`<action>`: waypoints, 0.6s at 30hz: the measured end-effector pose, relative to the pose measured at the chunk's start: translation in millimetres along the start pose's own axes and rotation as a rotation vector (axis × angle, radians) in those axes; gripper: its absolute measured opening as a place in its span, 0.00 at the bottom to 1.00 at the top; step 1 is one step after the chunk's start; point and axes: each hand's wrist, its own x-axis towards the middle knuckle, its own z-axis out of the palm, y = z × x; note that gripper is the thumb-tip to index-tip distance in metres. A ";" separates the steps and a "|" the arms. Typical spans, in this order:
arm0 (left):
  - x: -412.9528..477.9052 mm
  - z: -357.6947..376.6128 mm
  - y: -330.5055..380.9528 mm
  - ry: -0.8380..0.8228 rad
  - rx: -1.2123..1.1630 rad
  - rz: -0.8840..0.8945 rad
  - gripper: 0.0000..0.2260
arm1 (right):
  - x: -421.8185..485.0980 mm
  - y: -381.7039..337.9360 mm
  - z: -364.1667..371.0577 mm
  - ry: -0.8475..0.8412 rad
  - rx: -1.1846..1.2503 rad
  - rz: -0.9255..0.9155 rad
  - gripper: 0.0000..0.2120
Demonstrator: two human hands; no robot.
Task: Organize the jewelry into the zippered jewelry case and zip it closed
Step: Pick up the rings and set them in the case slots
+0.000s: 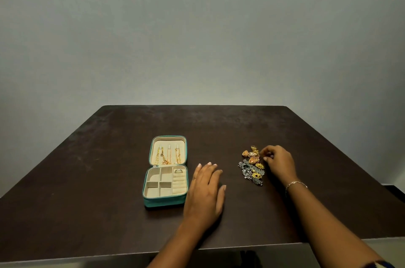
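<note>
One zippered jewelry case point(164, 201) lies open on the dark brown table point(105, 180), left of centre, with its lid point(168, 142) laid flat on the far side of its base. The shell is teal, square with rounded corners, and the lining is a soft-looking beige. Three chains point(161, 156) hang in the lid, two gold-coloured and the middle one rosier. The base has four open compartments and a strip of padded rolls along its right side; one ring point(178, 171) sits in the farthest roll.

A single heap of loose jewelry point(252, 168) lies well to the right of the case: orange and gold domed pieces at the far end, dull silver-grey filigree nearer, two yellow flower-shaped pieces among it. The pieces are too tangled to count.

The left hand point(205, 191) rests flat just beside the case, fingers straight and slightly spread. The right hand point(279, 161), a thin bracelet point(295, 184) on its wrist, has fingers curled at the heap's far edge; whether they pinch a piece I cannot tell
</note>
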 end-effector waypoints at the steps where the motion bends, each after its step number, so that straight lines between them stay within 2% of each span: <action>1: -0.7 1.1 -0.3 -0.002 0.000 0.011 0.15 | 0.7 0.5 0.9 -0.003 -0.004 0.003 0.08; 4: -2.4 5.1 -1.6 -0.004 0.005 0.040 0.15 | 4.0 0.7 3.7 -0.008 -0.045 0.015 0.03; 9: -4.7 2.8 0.9 -0.049 0.003 0.035 0.16 | 6.4 -5.7 7.8 -0.026 -0.150 0.073 0.05; 12: -4.4 -1.3 3.3 -0.100 -0.028 0.004 0.17 | 6.0 -4.5 9.6 0.007 -0.111 0.096 0.02; 14: -4.8 -2.8 4.3 -0.118 -0.034 -0.001 0.17 | 6.3 -2.3 10.6 0.016 -0.083 0.095 0.04; 18: -4.5 -4.2 5.1 -0.131 -0.048 -0.011 0.17 | 10.0 -1.9 11.0 0.026 -0.069 0.106 0.02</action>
